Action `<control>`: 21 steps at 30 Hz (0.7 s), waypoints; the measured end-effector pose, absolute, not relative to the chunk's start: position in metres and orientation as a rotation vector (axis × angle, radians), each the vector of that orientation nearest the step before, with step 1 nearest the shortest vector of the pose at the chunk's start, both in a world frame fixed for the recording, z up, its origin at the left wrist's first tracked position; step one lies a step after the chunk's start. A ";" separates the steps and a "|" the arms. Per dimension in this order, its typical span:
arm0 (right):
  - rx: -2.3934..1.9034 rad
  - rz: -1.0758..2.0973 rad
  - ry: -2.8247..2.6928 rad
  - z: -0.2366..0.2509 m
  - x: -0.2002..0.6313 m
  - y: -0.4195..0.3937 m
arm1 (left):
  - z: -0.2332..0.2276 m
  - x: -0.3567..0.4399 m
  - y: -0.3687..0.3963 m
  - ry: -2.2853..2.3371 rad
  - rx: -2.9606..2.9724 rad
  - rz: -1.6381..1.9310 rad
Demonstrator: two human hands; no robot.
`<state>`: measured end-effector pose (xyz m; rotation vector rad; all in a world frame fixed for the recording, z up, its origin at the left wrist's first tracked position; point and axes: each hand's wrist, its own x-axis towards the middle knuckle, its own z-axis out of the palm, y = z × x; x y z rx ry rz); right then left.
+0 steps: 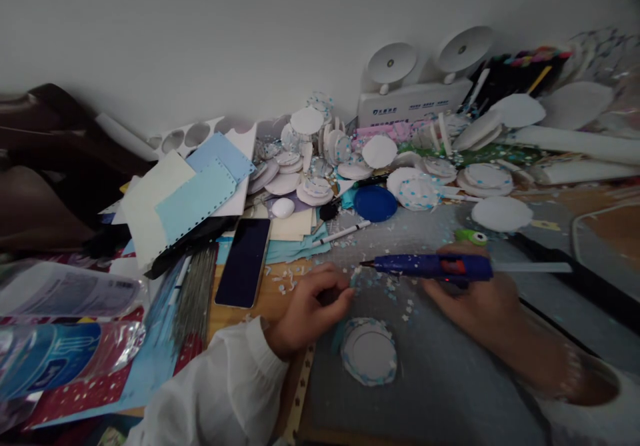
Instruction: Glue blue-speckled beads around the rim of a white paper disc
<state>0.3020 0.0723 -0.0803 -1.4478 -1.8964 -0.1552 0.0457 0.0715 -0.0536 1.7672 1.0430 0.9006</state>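
My right hand (475,299) is closed around a dark blue hot glue gun (425,267) with a white glue stick (530,267) projecting from its back. Its nozzle points left, toward my left hand (317,299). The fingertips of that hand are pinched together just above the grey mat (430,399); whatever they hold is too small and blurred to make out. Below and between the hands lies a round white disc (371,351) edged with small blue and white pieces. Tiny blue and white flower-like pieces (407,309) are scattered on the mat by the nozzle.
Many white discs (307,121) are heaped along the wall. A phone (243,263), blue and cream paper sheets (197,193) and thin wire stems (193,299) lie left. Plastic bottles (65,356) are at far left. A blue round lid (375,203) sits behind the glue gun.
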 end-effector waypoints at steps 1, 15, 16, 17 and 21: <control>-1.450 -0.186 -1.877 -0.079 0.303 0.073 | -0.054 0.046 0.072 1.044 1.761 0.897; -1.851 -0.331 -1.907 -0.082 0.322 0.085 | -0.051 0.044 0.072 1.049 1.717 0.938; -1.825 -0.345 -1.931 -0.084 0.322 0.085 | -0.051 0.044 0.072 1.051 1.719 0.941; -1.792 -0.350 -1.953 -0.086 0.322 0.086 | -0.051 0.044 0.073 1.051 1.723 0.942; -1.646 -0.278 -2.061 -0.084 0.321 0.089 | -0.051 0.044 0.073 1.048 1.726 0.956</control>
